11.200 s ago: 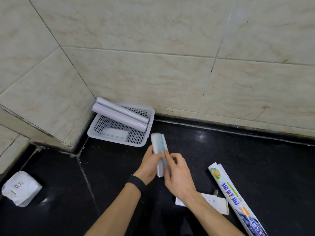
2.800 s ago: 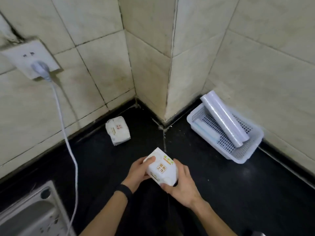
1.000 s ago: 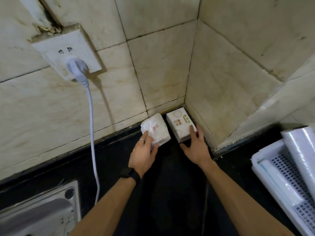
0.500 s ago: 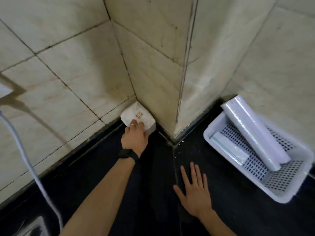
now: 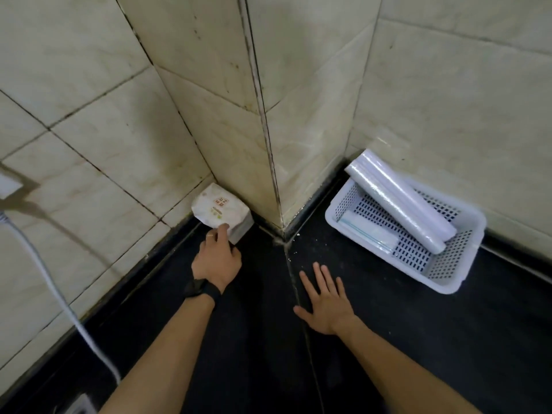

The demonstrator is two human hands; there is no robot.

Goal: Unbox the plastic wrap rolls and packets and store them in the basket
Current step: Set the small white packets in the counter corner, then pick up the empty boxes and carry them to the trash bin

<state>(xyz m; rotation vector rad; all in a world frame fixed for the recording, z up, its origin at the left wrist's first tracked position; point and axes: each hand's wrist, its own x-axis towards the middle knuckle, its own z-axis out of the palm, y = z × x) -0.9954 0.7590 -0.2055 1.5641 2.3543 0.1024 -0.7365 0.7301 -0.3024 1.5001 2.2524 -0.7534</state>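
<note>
A white soft packet (image 5: 215, 206) lies on top of a white box (image 5: 242, 231) in the wall corner at the left. My left hand (image 5: 216, 259) touches the packet's near edge with its fingertips; I cannot see a grip round it. Flat on the black counter lies my right hand (image 5: 327, 300), fingers spread, holding nothing. To the right, against the wall, stands the white perforated basket (image 5: 442, 286). Two plastic wrap rolls (image 5: 397, 198) lie slanted across it, and a flat clear packet (image 5: 370, 234) lies on its floor.
A jutting tiled wall corner (image 5: 268, 144) separates the packets from the basket. A white power cable (image 5: 53, 291) hangs down the left wall. A metal sink corner (image 5: 77, 407) shows at the bottom left edge.
The packet now sits stacked on the box in the corner with my left hand at it. My right hand left the box and rests flat on the counter.
</note>
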